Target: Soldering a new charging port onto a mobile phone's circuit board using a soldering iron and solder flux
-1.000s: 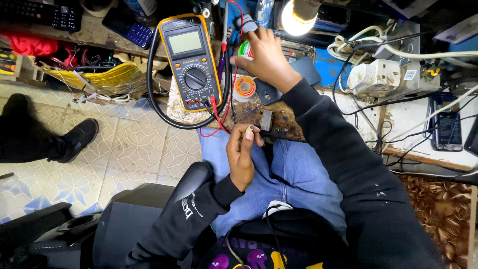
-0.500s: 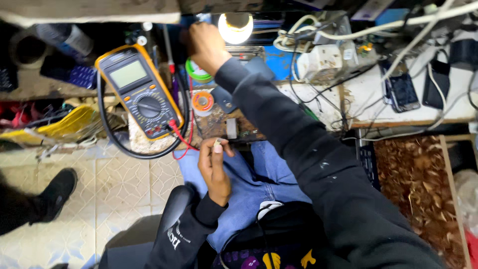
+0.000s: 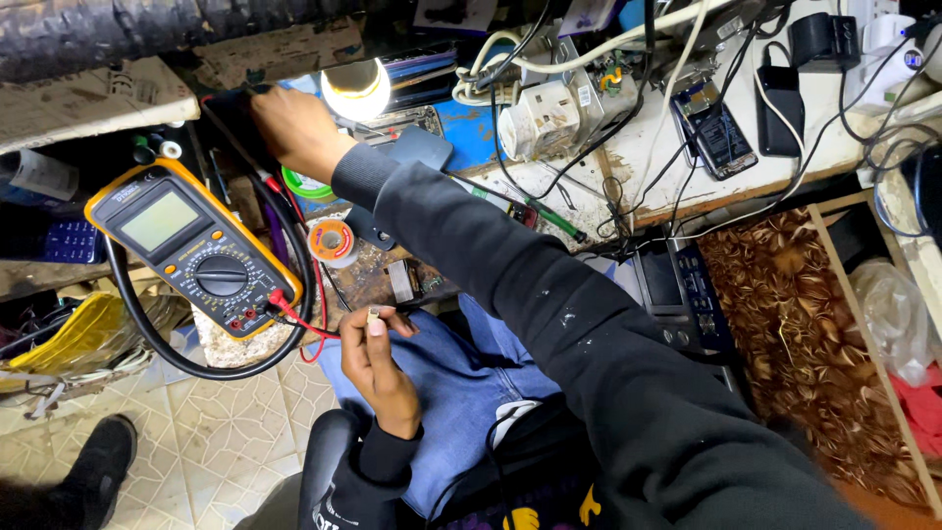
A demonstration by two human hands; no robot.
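The left hand (image 3: 378,363) pinches a small silvery component (image 3: 374,314) between thumb and fingertips, near the bench edge, right of the yellow multimeter (image 3: 196,255); its details are too small to read. The right hand (image 3: 294,128) reaches far, beside the glowing bulb (image 3: 355,90), fingers curled over something hidden.

We sit in a small electronics repair workshop. At nine o'clock a yellow multimeter (image 3: 201,257) lies with its red and black leads plugged in; near the centre sit a solder spool (image 3: 333,240) and a bare circuit board (image 3: 392,278). At one o'clock phones (image 3: 714,130), a socket block (image 3: 538,120) and tangled cables crowd the scuffed workbench (image 3: 628,177), under a bare bulb (image 3: 355,90) at eleven.
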